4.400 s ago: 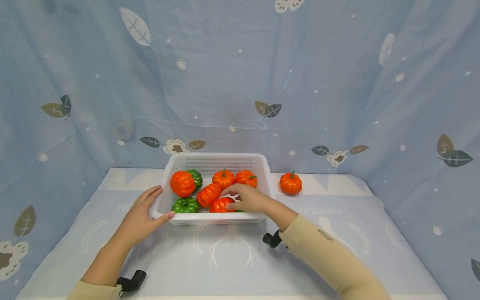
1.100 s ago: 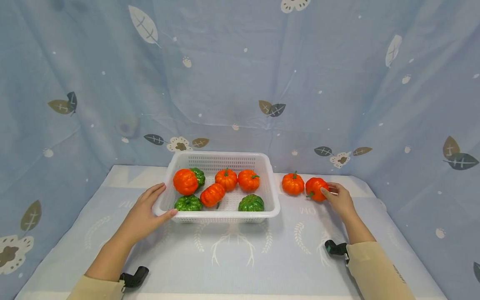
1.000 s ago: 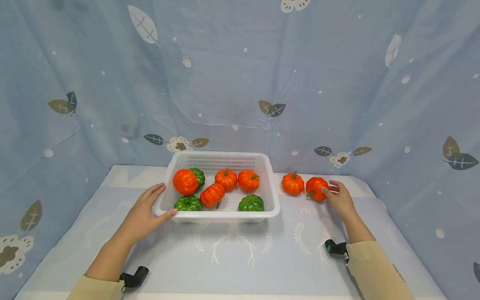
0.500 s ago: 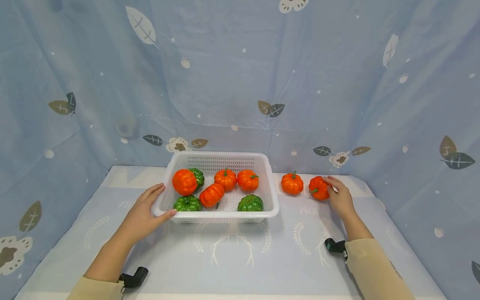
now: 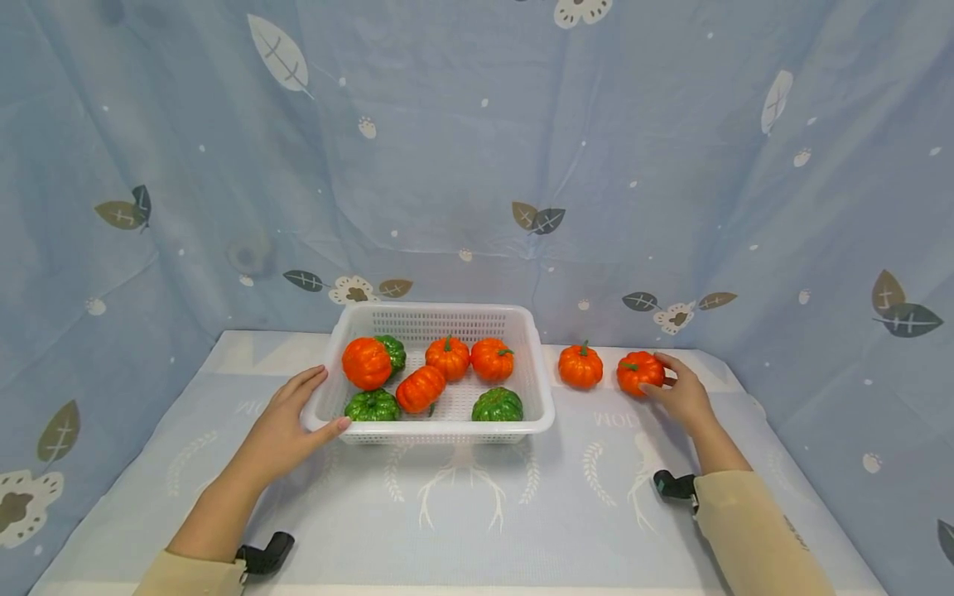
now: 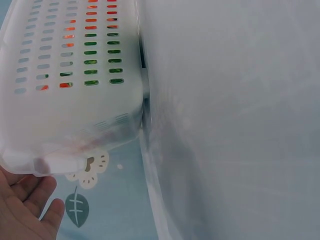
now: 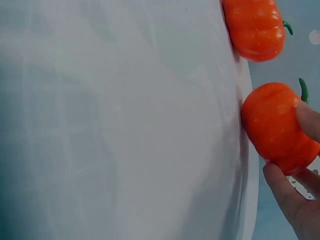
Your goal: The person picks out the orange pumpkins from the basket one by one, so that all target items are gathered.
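Note:
On the table at the right, my right hand [image 5: 687,401] holds a small orange pumpkin [image 5: 635,377], its green stem on top. The right wrist view shows the thumb on one side of this pumpkin [image 7: 275,125] and fingertips on the other. To its left stands another orange pumpkin [image 5: 580,367], a short gap away. My left hand [image 5: 277,432] rests at the left end of a white slotted basket [image 5: 440,428], its thumb along the front-left rim and its fingers fairly straight. Several orange pumpkins [image 5: 448,358] and green pumpkins [image 5: 498,405] lie inside the basket.
A pale printed cloth covers the table [image 5: 462,530]. Behind it hangs a blue curtain [image 5: 447,165] with a leaf pattern, close to the basket's back. Black camera mounts [image 5: 267,553] sit at both wrists.
The right hand has carried an orange pumpkin from the basket to the table's right side, uncovering a green one. In the last second it turned that pumpkin stem-up. The left hand stayed.

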The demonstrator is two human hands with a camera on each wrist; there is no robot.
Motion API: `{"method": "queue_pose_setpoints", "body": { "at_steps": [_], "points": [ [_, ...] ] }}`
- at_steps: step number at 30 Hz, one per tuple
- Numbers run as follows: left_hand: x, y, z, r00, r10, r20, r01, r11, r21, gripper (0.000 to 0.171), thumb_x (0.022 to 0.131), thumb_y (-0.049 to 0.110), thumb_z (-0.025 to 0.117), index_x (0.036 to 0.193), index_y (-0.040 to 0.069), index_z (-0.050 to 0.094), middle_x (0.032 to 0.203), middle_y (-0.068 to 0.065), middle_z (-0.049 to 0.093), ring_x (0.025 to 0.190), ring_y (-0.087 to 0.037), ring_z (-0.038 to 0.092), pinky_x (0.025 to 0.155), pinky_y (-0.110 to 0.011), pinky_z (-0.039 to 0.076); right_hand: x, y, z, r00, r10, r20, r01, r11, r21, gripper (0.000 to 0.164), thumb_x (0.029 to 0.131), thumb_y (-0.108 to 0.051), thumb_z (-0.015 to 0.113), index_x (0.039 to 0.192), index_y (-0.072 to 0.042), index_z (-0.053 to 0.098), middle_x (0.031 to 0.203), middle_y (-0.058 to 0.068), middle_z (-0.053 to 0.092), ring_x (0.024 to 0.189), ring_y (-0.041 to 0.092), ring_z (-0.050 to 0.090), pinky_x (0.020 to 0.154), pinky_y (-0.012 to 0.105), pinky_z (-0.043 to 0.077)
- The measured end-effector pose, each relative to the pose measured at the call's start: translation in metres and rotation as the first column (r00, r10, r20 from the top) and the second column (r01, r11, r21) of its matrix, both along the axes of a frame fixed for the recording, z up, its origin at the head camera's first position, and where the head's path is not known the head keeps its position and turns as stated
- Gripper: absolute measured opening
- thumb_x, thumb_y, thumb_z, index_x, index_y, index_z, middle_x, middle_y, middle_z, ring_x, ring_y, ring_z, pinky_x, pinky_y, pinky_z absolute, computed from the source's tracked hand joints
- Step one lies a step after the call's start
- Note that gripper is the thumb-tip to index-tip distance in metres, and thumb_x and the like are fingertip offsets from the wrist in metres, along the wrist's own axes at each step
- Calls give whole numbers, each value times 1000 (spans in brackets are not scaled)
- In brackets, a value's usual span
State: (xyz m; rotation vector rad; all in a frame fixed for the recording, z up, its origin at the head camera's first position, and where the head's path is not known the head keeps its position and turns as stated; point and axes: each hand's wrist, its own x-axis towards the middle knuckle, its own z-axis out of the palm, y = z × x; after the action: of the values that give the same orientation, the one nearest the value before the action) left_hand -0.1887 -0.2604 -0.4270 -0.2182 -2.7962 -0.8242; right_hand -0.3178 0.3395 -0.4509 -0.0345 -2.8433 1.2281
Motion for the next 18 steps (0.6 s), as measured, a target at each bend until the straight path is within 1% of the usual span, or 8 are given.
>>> {"method": "queue_pose_setpoints", "body": {
  "at_steps": [3,7,12,18],
  "points": [
    [0,0,0,1000,0,1,0,1000,1,93,87,56,71,153,0,36,157,-18,31,140,-47,31,103,-72,32,-2,-3,-2,999,-18,40,19,1000,-23,73,97,-15,67,155,1,27,152,34,31,129,52,44,106,56,42],
    [0,0,0,1000,-3,0,3,1000,3,92,87,55,72,152,-1,36,157,-18,31,140,-48,31,104,-72,32,-6,-5,-3,997,-32,76,34,999,-21,75,99,-21,65,156,3,23,152,35,30,132,52,42,107,55,41],
    [1,0,1,1000,-4,2,4,1000,4,93,87,54,72,153,-1,36,158,-19,31,140,-48,30,104,-73,32,-8,-6,-3,995,-20,99,24,999,-41,75,99,-22,65,154,6,23,150,38,31,132,53,40,108,56,39],
    [1,0,1,1000,-4,4,4,1000,3,93,87,55,72,153,-1,35,158,-19,31,140,-48,30,103,-73,32,-10,-10,-6,993,-28,113,37,997,-73,76,99,-22,65,154,9,23,152,35,30,133,52,41,108,54,40]
  ]
}}
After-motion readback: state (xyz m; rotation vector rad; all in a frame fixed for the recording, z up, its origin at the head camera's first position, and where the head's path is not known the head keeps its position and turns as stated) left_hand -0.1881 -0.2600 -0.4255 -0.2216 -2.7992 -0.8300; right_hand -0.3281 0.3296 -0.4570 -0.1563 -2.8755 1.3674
